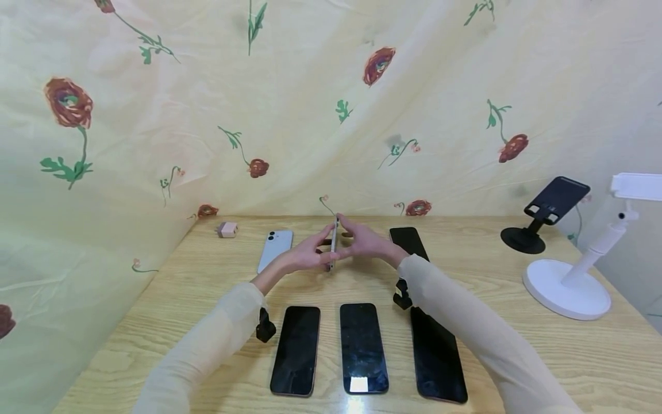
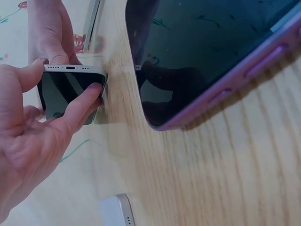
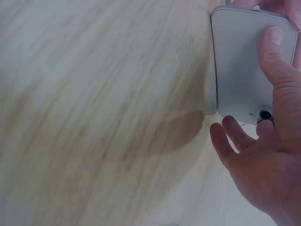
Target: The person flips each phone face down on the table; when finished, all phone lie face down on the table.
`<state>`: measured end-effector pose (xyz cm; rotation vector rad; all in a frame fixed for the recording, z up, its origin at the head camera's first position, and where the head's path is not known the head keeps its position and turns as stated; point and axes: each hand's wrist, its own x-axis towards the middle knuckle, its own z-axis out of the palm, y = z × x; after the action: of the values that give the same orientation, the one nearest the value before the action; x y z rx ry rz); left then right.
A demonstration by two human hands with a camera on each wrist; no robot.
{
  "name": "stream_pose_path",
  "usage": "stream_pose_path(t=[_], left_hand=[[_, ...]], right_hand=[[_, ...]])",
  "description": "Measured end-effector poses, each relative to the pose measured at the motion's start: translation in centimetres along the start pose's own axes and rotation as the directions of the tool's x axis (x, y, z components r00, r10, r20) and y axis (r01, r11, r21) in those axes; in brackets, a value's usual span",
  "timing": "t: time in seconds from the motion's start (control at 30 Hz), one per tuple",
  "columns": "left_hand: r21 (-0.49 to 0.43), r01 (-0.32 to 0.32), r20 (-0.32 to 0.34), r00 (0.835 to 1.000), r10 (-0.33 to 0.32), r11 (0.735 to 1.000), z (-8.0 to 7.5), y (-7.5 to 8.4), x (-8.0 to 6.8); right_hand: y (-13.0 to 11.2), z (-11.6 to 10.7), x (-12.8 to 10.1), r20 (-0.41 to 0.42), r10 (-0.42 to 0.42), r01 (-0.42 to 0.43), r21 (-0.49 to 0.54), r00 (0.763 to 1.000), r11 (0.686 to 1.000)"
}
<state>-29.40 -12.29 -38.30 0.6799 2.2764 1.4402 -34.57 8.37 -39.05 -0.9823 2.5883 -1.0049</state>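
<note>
Head view: both hands meet at the middle of the tabletop [image 1: 207, 287], a silver-edged phone [image 1: 334, 244] standing on edge between them, long axis running 12 to 6. Left hand [image 1: 305, 257] presses from 9 o'clock, right hand [image 1: 364, 242] from 3, fingers barely bent, sandwiching it. Dark screen faces left, pale back with camera lens right.

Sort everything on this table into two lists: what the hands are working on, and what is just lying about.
In hand:
- white phone, held on edge between left hand and right hand

Lying about:
- three dark phones in front row
- light blue phone
- black phone at the back
- pink charger
- black stand
- white stand
</note>
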Motion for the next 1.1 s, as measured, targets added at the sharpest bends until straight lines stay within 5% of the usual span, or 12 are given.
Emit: stream_pose_path(t=[0.3, 1.1], left_hand=[[-0.183, 0.003, 0.049, 0.999, 0.006, 0.983, -0.4, -0.5, -0.6], [-0.295, 0.03, 0.074, 0.997, -0.008, 0.955, -1.2, -0.9, -1.5]], right_hand=[[0.3, 1.0, 0.3, 0.021, -0.057, 0.057, -0.004, 0.998, 0.998], [0.3, 1.6, 0.2, 0.079, -0.031, 0.039, -0.094, 0.996, 0.995]])
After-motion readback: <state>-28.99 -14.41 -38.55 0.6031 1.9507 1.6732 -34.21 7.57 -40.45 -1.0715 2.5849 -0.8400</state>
